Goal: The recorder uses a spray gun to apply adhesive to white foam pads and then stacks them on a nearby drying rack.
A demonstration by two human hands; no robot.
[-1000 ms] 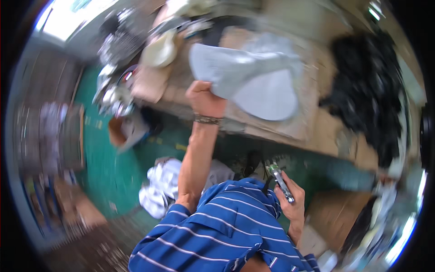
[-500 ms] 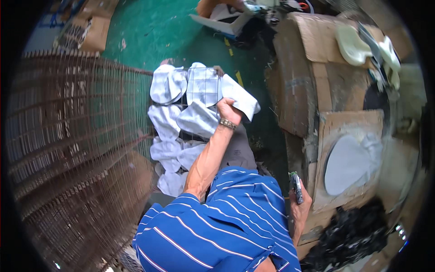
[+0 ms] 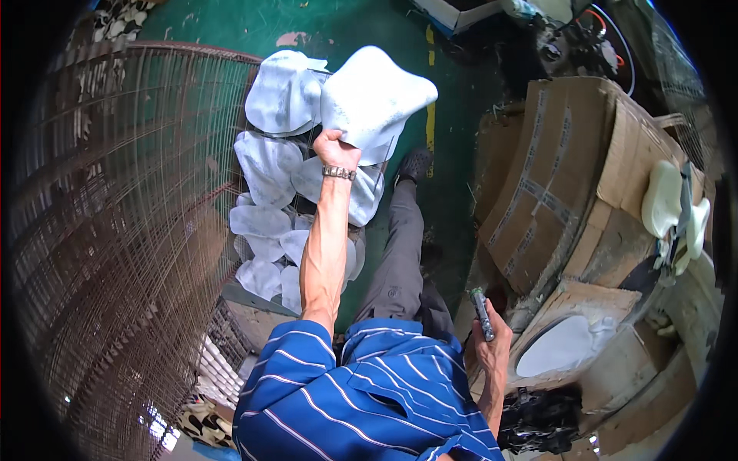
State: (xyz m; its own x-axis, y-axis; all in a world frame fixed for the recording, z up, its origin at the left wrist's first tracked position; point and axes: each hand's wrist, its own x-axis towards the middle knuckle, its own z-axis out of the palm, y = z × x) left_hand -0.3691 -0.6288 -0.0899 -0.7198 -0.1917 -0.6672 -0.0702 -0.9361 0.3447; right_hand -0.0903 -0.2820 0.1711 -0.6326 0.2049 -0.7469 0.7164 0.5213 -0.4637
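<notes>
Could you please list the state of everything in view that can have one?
Left hand: gripping a white piece
White piece: held by its edge
Right hand: closed around a small tool
Small tool: held, working state unclear
Other white pieces: lying in rows
Brown cardboard: creased, taped

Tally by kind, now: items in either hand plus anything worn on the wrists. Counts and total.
White flat piece, in the left hand: 1
Slim metallic tool, in the right hand: 1
Wristband, on the left wrist: 1
Total: 3
</notes>
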